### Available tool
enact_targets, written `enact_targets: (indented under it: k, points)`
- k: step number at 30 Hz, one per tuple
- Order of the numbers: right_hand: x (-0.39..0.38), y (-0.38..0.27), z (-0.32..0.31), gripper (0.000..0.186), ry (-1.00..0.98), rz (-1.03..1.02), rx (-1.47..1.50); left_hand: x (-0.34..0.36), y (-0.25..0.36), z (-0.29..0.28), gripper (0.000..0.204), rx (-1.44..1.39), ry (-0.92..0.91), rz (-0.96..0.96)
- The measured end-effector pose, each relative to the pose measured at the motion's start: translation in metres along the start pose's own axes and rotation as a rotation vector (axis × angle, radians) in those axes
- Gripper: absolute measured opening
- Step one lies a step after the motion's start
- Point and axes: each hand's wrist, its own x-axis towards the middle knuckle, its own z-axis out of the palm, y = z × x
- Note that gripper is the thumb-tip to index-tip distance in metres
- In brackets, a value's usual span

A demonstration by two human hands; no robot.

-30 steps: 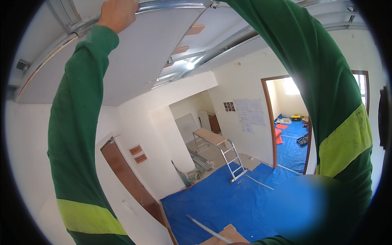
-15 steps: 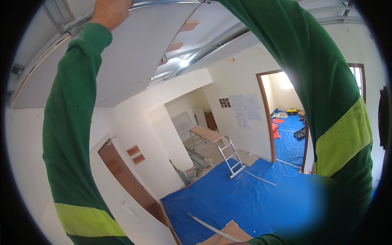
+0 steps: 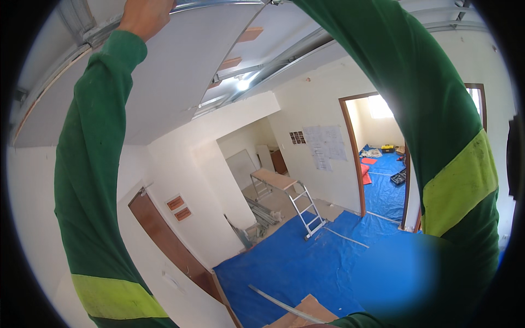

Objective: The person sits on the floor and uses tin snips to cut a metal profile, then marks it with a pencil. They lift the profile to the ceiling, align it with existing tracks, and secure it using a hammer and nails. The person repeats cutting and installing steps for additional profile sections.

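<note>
Both my arms, in green sleeves with lime bands, reach up toward the ceiling. My left hand (image 3: 146,18) is at the top edge, closed against a shiny metal ceiling channel (image 3: 216,4); its fingertips are cut off by the frame. That channel runs along the edge of a pale ceiling board (image 3: 180,71) overhead. My right arm (image 3: 404,71) bends up past the top of the picture, so its hand is out of sight.
Beyond the board, metal framing (image 3: 295,57) and a lit lamp (image 3: 243,85) show overhead. Below, a blue sheet (image 3: 295,262) covers floor. On it are a work platform with ladder legs (image 3: 278,179), a long metal strip (image 3: 279,302) and cardboard (image 3: 313,309). A brown door (image 3: 169,243) stands left.
The view has shifted slightly, so the room sits a little further left. My left hand stays at the channel and my right arm keeps its raised pose.
</note>
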Motion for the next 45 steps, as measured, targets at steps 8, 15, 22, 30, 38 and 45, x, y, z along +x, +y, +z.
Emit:
enact_targets:
  k: [8, 15, 22, 30, 38, 45]
  points:
    - [-0.003, -0.013, -0.024, 0.032, -0.086, 0.151, 0.002, 0.000, -0.015, 0.020, 0.015, -0.086, 0.078, 0.051]
    - [0.035, 0.012, -0.032, 0.014, -0.079, -0.135, -0.385, 0.005, -0.012, 0.017, 0.014, -0.106, 0.080, 0.029]
    - [0.022, 0.031, -0.072, 0.025, -0.175, -0.754, -1.032, 0.003, -0.014, 0.019, 0.015, -0.112, 0.074, 0.041]
    - [-0.070, -0.088, -0.138, 0.027, -0.005, -0.092, 0.665, -0.008, 0.006, 0.015, 0.016, -0.035, 0.237, -0.061]
    - [-0.034, -0.207, -0.127, 0.030, -0.158, -0.382, 1.012, -0.006, 0.031, 0.005, 0.017, 0.030, 0.417, -0.163]
    - [-0.020, -0.258, -0.128, 0.034, -0.430, -0.326, 0.774, -0.015, 0.034, 0.003, 0.027, 0.136, 0.333, -0.145]
